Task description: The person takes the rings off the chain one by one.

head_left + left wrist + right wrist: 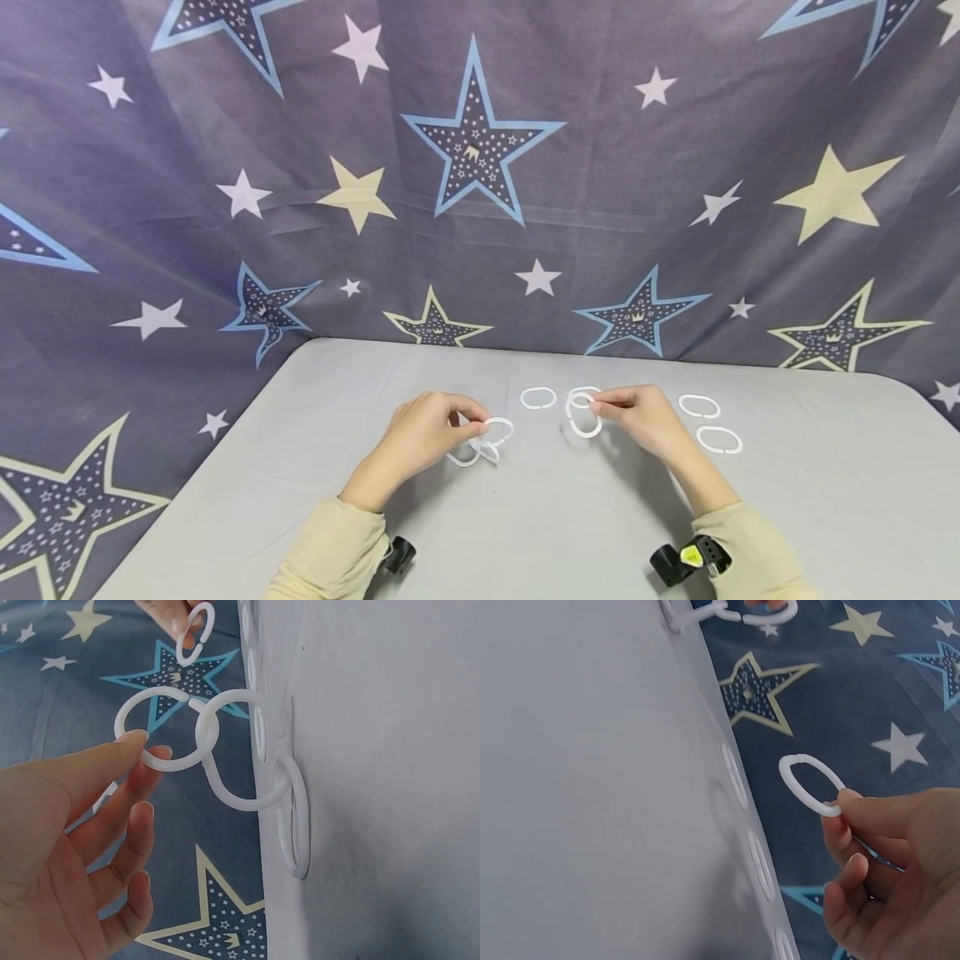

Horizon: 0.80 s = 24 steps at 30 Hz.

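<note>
My left hand [429,429] pinches a white open-gap ring link [118,724] between thumb and index finger. Hooked through it is a second link [213,776], and from that one a third link [301,817] hangs down to the tabletop. The other fingers are loosely bent. To the right, my right hand [643,414] pinches a single white ring link [793,787] by its edge, raised above the table and apart from the left hand's chain. In the head view this ring overlaps another link behind it.
Loose white links lie flat on the grey table [525,533]: one between the hands [538,407], one partly hidden behind the right hand's ring, and two at the right, a farther link [699,416] and a nearer link [720,452]. A star-patterned curtain [570,225] borders the table.
</note>
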{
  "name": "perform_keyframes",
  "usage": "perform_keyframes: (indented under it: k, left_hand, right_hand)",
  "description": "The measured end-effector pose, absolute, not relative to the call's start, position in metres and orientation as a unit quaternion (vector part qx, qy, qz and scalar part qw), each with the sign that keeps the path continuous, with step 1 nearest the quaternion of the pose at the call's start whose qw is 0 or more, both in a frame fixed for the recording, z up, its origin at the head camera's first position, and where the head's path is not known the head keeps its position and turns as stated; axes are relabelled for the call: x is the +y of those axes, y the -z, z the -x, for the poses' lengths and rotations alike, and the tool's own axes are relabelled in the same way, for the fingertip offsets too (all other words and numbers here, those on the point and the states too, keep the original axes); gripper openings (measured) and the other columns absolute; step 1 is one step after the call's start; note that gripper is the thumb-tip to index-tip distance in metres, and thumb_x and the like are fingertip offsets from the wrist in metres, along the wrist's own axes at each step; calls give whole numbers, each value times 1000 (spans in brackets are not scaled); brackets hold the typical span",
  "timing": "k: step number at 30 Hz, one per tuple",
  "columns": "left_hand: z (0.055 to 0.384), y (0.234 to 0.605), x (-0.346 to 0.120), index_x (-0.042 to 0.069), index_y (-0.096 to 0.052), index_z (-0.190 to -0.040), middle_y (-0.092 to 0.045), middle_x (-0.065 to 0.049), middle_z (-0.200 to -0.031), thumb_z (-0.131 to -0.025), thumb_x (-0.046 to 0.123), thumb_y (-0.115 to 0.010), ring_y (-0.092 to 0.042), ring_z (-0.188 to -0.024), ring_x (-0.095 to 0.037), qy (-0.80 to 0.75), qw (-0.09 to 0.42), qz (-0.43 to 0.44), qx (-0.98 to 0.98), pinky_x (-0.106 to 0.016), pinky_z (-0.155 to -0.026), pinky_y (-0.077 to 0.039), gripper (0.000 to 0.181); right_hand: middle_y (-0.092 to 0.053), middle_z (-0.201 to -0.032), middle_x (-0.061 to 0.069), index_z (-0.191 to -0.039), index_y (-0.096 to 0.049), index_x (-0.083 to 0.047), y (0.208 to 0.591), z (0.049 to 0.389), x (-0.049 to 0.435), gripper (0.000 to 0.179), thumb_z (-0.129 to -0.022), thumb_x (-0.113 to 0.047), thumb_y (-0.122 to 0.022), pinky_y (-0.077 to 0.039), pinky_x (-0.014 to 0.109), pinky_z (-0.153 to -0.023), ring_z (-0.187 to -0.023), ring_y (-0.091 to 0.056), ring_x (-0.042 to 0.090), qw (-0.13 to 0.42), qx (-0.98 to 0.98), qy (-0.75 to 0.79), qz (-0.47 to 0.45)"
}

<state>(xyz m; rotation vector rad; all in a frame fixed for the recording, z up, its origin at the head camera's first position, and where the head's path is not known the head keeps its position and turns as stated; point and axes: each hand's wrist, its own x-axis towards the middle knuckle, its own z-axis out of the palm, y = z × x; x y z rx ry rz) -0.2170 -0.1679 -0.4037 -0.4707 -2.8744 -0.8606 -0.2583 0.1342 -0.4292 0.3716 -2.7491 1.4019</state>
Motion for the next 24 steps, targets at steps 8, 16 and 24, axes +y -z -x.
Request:
perform_keyframes:
  k: [8, 16, 24]
  left_hand:
    - [217, 404, -169, 29, -79, -95, -66, 24, -85, -86, 31, -77, -54, -72, -3, 281, 56, 158, -945, -33, -67, -41, 10]
    - [218, 404, -168, 29, -79, -94, -66, 24, -86, -86, 30, -77, -53, -73, -3, 279, 56, 158, -946, -33, -67, -40, 8]
    - [217, 405, -168, 29, -79, -95, -66, 24, -86, -86, 30, -77, -53, -73, -3, 281, 54, 156, -946, -33, -68, -40, 9]
  right_hand:
    - [-74, -101, 15, -104, -75, 2, 428, 264, 150, 22, -91, -15, -71, -50, 34, -76, -89, -65, 21, 24, -907, -404, -117]
    - [-73, -100, 15, -105, -74, 3, 428, 266, 158, 19, -91, -9, -69, -47, 31, -68, -78, -59, 16, 50, -911, -386, -136]
    - [-71, -89, 10, -102, -76, 1, 434, 266, 155, 14, -91, -6, -69, -39, 28, -56, -63, -46, 14, 70, -909, -378, -161]
